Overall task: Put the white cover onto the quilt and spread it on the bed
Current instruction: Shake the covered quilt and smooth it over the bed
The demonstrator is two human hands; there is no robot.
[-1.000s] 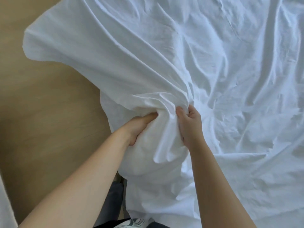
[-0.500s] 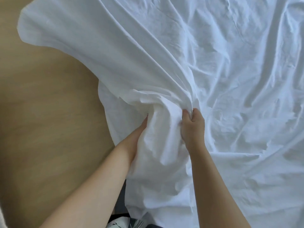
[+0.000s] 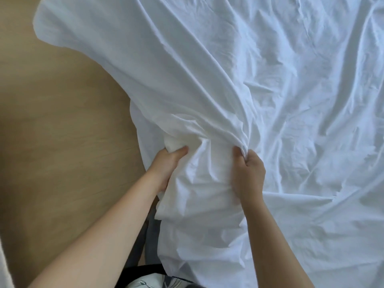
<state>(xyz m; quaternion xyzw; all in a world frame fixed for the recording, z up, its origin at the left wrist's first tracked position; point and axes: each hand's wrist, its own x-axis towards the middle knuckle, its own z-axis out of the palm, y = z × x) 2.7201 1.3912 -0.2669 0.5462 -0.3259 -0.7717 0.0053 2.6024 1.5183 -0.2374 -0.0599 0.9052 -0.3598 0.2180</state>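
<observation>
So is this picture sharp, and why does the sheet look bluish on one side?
Head view: soft, even light, no glare; the crumpled white fabric cover turns cool blue rightward and warmer white by the left hand, with grey shadows in its folds; the source is out of frame. Same view: the right hand looks slightly soft, not smeared.

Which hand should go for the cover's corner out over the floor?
Probably left. The left hand grips the cover at its edge beside the floor, nearer that corner; the right hand pinches folds farther in.
</observation>
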